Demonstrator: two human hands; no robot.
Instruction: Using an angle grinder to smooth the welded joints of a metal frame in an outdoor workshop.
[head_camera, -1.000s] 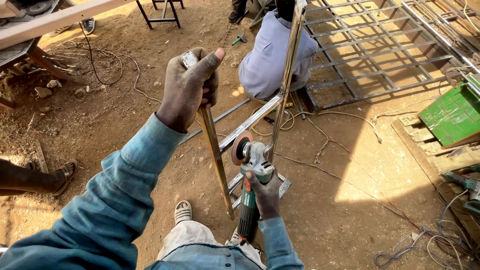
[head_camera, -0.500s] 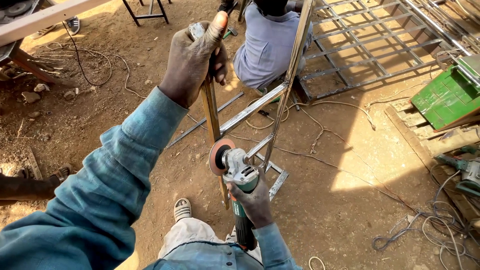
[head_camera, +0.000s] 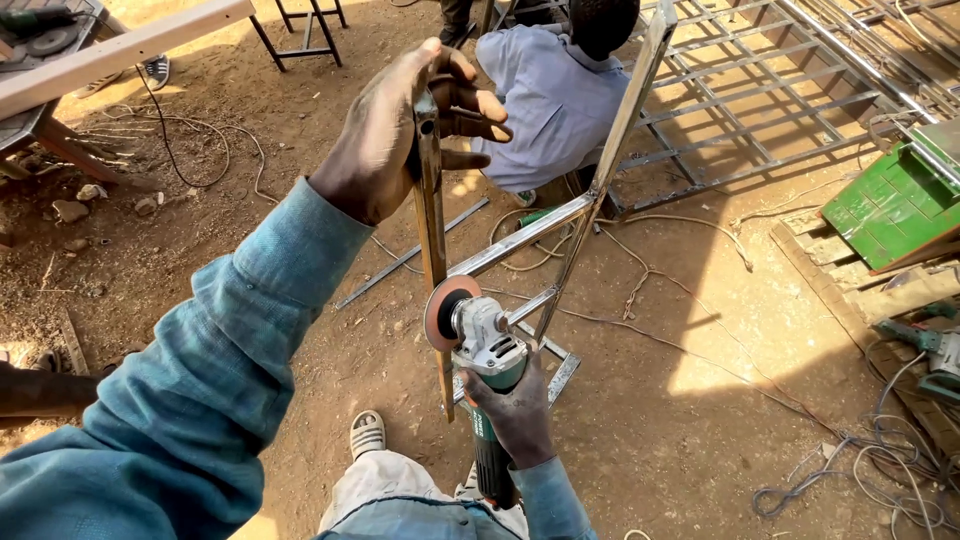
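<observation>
Above bare dirt, left hand (head_camera: 400, 120) is gripping one rusty upright steel bar (head_camera: 432, 240); right hand (head_camera: 515, 410) is clasping one green angle grinder (head_camera: 485, 355).

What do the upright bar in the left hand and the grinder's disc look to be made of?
The upright bar, gripped near its top by the left hand, looks like bare steel with a rusty tan surface and dull grey edges. The disc on the angle grinder, held by the right hand, looks like bonded abrasive: matte reddish-orange face, probably not metal.
</observation>
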